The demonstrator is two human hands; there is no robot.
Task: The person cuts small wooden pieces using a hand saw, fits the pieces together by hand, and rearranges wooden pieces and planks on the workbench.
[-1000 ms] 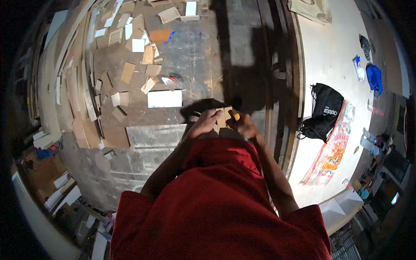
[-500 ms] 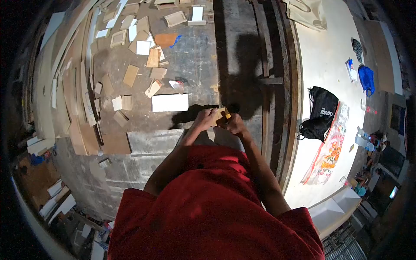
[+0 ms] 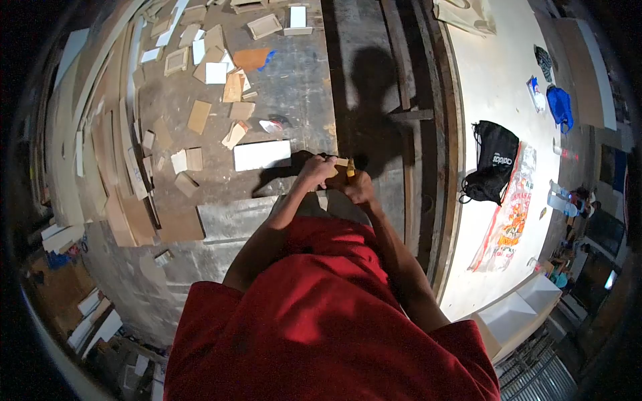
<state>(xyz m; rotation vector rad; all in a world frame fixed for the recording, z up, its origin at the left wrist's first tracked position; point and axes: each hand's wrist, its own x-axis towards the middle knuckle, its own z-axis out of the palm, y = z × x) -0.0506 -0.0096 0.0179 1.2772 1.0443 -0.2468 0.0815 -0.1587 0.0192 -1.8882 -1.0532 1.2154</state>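
At the table's near edge my left hand (image 3: 316,172) is closed around a small tan wood piece (image 3: 342,162), whose end sticks out past the fingers. Close beside it, my right hand (image 3: 361,189) grips a small tool with a yellow handle (image 3: 351,168). The tool points away from me, right by the wood piece; its working end is too small to make out, and I cannot tell if the two touch. A white rectangular board (image 3: 262,156) lies on the table just beyond and left of my left hand.
Wood offcuts (image 3: 199,117) and small frames (image 3: 265,27) are scattered over the dark table (image 3: 294,87). Long boards (image 3: 114,154) line its left side. To the right, beyond wooden beams (image 3: 441,134), a white surface carries a black drawstring bag (image 3: 496,160) and a printed plastic sack (image 3: 511,220).
Both hands have risen slightly in view, still close together. The yellow-handled tool now stands more upright beside the wood piece. The whole view has shifted a little.
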